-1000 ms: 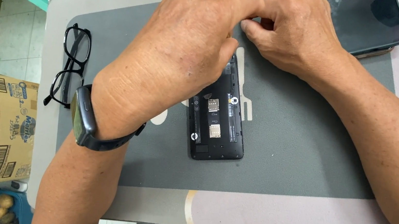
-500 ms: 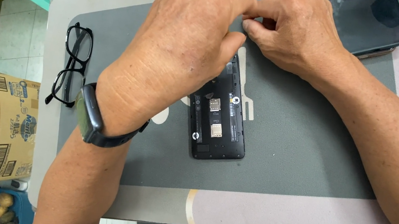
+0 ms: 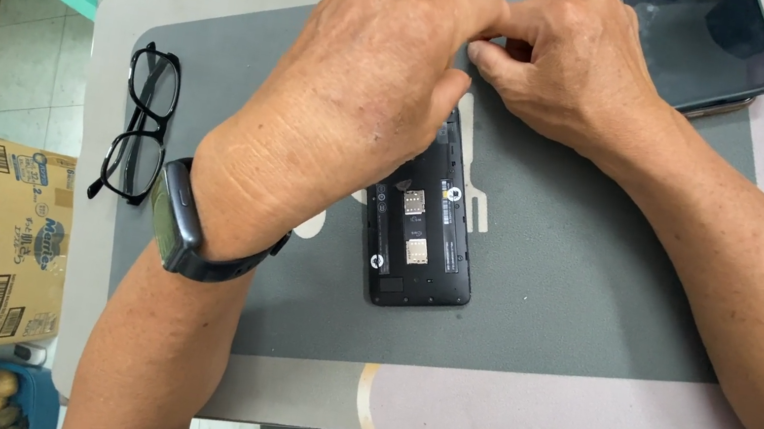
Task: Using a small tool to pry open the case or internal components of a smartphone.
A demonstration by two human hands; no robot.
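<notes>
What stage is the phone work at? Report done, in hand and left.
Done: the phone lies face down on the grey mat with its back cover off, card slots bare. In hand: the left hand and right hand pinch together at its top end; what they grip is hidden. Left: the back remains uncovered, and no cover can be made out.

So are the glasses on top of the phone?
No, the black glasses lie folded on the grey mat off to the side, well apart from the opened phone under the two hands.
</notes>
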